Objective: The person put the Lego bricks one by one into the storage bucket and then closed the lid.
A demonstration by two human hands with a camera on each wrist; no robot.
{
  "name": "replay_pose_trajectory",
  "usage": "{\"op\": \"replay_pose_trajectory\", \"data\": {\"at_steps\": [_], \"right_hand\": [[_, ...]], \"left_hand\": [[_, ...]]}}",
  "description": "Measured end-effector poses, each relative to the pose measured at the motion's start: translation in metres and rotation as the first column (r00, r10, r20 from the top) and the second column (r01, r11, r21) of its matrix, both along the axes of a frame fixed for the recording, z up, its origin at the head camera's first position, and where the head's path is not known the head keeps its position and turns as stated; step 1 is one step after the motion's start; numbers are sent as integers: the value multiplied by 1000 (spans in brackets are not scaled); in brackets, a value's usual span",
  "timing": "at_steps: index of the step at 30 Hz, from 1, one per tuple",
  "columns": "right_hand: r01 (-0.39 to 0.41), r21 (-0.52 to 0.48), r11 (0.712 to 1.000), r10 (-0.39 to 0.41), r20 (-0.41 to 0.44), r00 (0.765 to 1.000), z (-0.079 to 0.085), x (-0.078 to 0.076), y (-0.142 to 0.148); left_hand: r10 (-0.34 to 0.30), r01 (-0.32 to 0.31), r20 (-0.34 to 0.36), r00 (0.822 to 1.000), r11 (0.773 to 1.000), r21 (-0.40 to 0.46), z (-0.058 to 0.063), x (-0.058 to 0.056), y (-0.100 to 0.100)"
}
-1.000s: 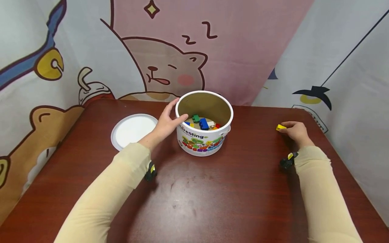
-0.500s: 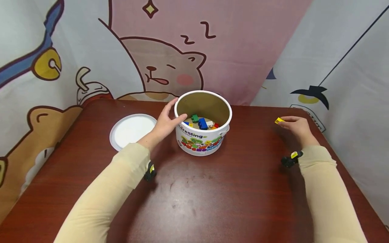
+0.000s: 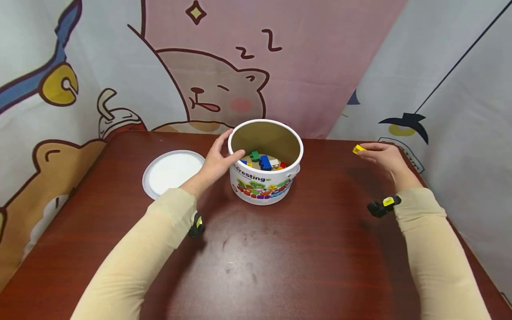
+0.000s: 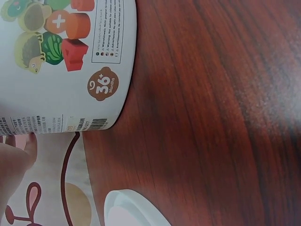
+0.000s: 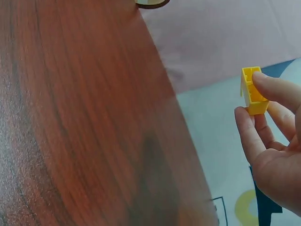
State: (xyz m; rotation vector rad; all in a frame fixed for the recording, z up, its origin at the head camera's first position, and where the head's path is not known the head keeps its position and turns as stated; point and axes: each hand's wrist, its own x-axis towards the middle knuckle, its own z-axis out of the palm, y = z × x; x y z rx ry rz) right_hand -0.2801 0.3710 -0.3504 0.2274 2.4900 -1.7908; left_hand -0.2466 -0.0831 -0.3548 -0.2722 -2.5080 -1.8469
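Observation:
A white toy bucket (image 3: 262,189) with a printed label stands toward the back of the table. My left hand (image 3: 216,163) holds its left side, thumb at the rim and fingers round the outer wall; in the left wrist view only part of that hand (image 4: 16,162) shows past the bucket. Off to the right, my right hand (image 3: 387,159) pinches a yellow building brick (image 5: 255,92) between thumb and fingers, raised over the table, its hollow side visible. Inside the bucket lie several bricks, among them a blue brick (image 3: 265,162) and a green brick (image 3: 254,155).
Left of the bucket, a round white lid (image 3: 172,171) lies on the brown table (image 3: 256,266), partly behind the left forearm. A cartoon-printed curtain (image 3: 320,66) hangs along the table's back and sides. A black camera (image 3: 383,206) sits at the right wrist.
The right hand has lifted the yellow brick up from the table's right side and shifted it slightly left. The left hand keeps its place on the bucket.

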Motion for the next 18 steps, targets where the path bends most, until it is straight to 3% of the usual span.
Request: {"op": "replay_pose_trajectory", "data": {"at_steps": [8, 18], "right_hand": [[-23, 33, 999, 23, 2, 1000, 16, 4, -17], [-125, -17, 992, 124, -44, 991, 55, 11, -59]], "left_hand": [[-12, 12, -4, 1000, 1000, 14, -1, -1, 0], [-11, 11, -1, 1000, 1000, 11, 0, 0, 0]]}}
